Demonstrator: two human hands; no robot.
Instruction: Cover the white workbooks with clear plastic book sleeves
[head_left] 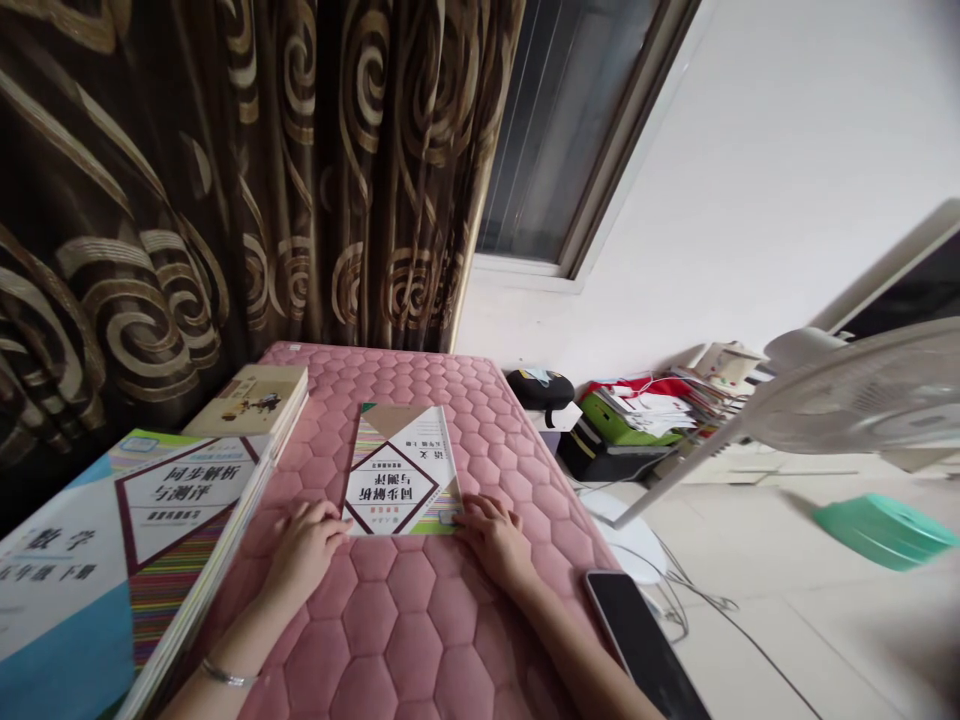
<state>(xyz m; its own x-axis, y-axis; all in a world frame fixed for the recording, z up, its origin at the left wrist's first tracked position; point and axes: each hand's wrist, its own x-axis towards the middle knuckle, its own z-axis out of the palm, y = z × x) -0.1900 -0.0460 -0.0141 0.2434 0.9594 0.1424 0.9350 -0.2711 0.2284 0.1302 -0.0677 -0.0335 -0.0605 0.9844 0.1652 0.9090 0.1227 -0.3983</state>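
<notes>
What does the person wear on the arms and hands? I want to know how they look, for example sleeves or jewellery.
Both forearms are bare, with no sleeve in view. The left hand has a thin silver-coloured bangle at the wrist. The right hand shows no bracelet or watch. Neither hand wears a glove, and no ring can be seen.

Upside-down workbook (397, 470) (striped cover)
</notes>
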